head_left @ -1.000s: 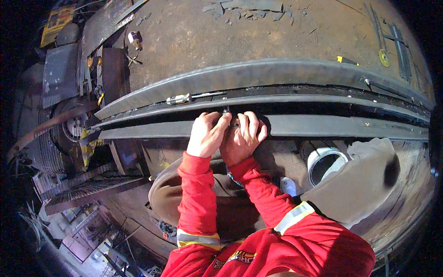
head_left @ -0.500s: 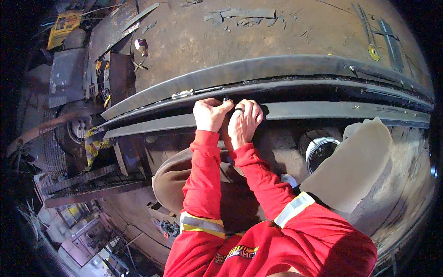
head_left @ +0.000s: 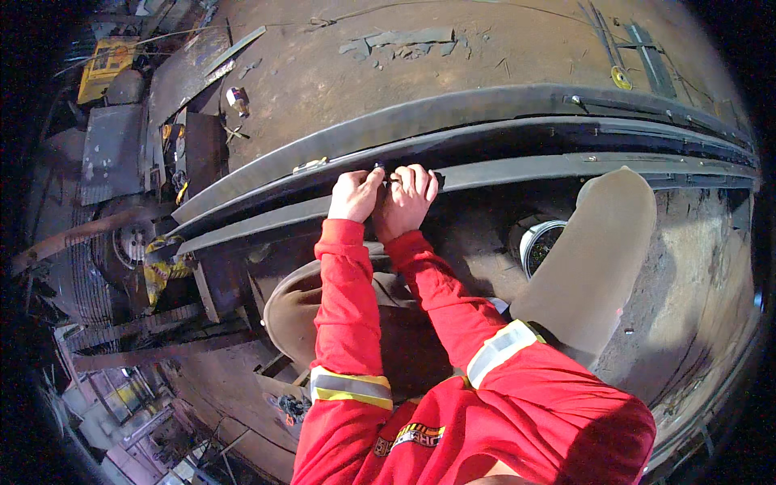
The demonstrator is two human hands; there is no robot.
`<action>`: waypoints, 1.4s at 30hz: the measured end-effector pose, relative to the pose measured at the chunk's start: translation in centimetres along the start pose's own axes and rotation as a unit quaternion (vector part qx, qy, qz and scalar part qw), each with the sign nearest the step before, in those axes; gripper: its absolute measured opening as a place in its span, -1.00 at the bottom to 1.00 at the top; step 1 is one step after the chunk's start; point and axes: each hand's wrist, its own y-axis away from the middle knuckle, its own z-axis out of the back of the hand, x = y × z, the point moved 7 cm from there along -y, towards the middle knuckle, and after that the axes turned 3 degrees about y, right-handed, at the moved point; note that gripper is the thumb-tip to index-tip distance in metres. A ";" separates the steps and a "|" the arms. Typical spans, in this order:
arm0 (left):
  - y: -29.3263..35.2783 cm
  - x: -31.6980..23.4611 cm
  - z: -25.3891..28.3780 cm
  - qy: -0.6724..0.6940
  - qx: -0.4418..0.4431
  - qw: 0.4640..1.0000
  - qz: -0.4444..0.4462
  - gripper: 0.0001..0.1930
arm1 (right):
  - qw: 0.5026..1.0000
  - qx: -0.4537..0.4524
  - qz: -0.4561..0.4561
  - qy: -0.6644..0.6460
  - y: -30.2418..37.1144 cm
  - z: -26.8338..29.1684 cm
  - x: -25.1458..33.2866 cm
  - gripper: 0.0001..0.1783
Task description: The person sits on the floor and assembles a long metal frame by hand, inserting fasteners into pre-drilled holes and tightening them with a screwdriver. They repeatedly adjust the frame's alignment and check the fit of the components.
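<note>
A long grey steel beam (head_left: 517, 171) with raised flanges runs crosswise in front of my knees. At its near flange my left hand (head_left: 352, 196) is closed, thumb and forefinger pinched at a small shiny metal piece (head_left: 378, 166) that looks like a bolt end. Close beside it my right hand (head_left: 404, 202) is curled over the same edge, a dark ring on one finger. What lies under its fingers is hidden. A screwdriver (head_left: 310, 165) with a pale handle rests on the beam just beyond my left hand.
A white bucket (head_left: 537, 246) with dark contents stands by my right knee (head_left: 614, 218). Small bolts stick up along the beam to the right. At left are a wheel (head_left: 131, 245), yellow-black cloth (head_left: 162, 271) and metal scraps. A bottle (head_left: 238, 100) lies on the floor beyond.
The whole view has shifted a little, so the beam sits higher in it. My right hand has turned, its fingers now curled nearer to my left hand. My left hand keeps its pinch.
</note>
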 end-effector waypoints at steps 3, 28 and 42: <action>-0.2 -0.9 0.2 -0.054 -0.028 0.998 -0.024 -0.58 | 0.999 0.023 -0.018 0.038 -0.1 -0.5 0.0 -0.74; -0.6 -1.3 0.4 0.013 0.041 0.998 -0.035 -0.62 | 0.999 -0.044 0.002 0.015 0.0 0.0 0.0 -0.75; 0.5 -3.5 0.8 -0.214 -0.178 0.960 0.028 -0.51 | 0.999 -0.003 -0.008 0.037 0.3 -1.3 -0.2 -0.69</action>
